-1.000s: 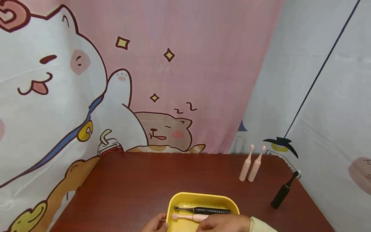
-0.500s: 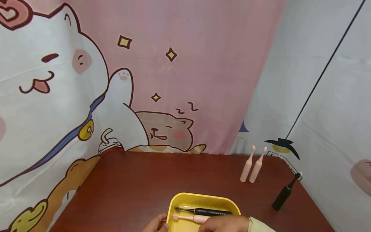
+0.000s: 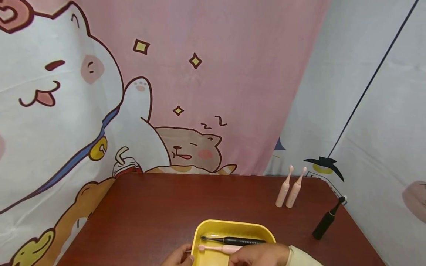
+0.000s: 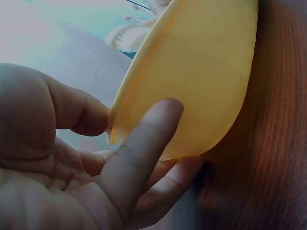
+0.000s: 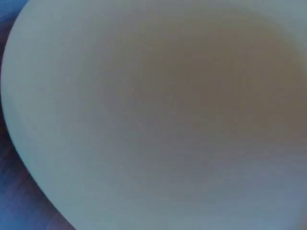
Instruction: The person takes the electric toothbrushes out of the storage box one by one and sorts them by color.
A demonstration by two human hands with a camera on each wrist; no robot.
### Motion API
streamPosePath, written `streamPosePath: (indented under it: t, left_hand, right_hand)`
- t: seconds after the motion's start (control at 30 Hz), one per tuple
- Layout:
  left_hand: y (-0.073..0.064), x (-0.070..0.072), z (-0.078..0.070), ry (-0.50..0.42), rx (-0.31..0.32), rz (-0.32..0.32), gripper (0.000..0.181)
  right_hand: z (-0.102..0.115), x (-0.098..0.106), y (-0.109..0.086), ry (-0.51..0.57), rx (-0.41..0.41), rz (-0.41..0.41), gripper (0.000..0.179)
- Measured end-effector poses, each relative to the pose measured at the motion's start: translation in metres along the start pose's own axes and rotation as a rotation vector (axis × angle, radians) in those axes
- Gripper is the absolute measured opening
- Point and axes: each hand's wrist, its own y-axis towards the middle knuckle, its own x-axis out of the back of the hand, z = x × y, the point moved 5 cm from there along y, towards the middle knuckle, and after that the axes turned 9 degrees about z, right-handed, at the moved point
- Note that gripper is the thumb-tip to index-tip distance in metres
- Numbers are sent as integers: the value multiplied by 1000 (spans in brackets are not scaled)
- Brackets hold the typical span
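Left wrist view: the left hand (image 4: 96, 177) pinches the yellow tray (image 4: 206, 72), likely light and stiff, at its rim, a sound hold; the right hand's (image 3: 263, 255) grip I cannot tell.

A tray (image 3: 233, 223) lies near on the bench (image 3: 149, 210) — in it, a far toothbrush (image 3: 234, 241) and a near toothbrush (image 3: 226, 249). Far right stand paired toothbrushes (image 3: 283, 194); a lone toothbrush (image 3: 324, 224) stands nearer, farther right. Behind the bench — a cloth (image 3: 246, 85).
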Motion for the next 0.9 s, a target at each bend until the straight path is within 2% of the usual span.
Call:
streamPosePath:
  t: [0.1,0.3,0.4,0.5,0.63,0.77,0.9]
  left_hand:
    - [1,1,-1,-1,4,3,49]
    - [1,2,-3,16,4,-7,47]
    - [2,0,-3,26,-10,-14,47]
    - [2,0,-1,18,15,-27,47]
    - [1,0,1,7,29,-41,50]
    - [2,0,2,9,5,-40,50]
    - [2,0,3,6,9,-37,50]
  right_hand:
    - [5,2,-5,1,-7,-10,32]
    - [18,9,-19,-93,6,-87,21]
    - [23,11,-26,-88,11,-117,23]
    - [28,13,-34,-76,10,-155,24]
    - [36,19,-47,-78,45,-230,24]
    - [44,28,-59,-78,100,-304,24]
    - [49,39,-73,-45,110,-409,27]
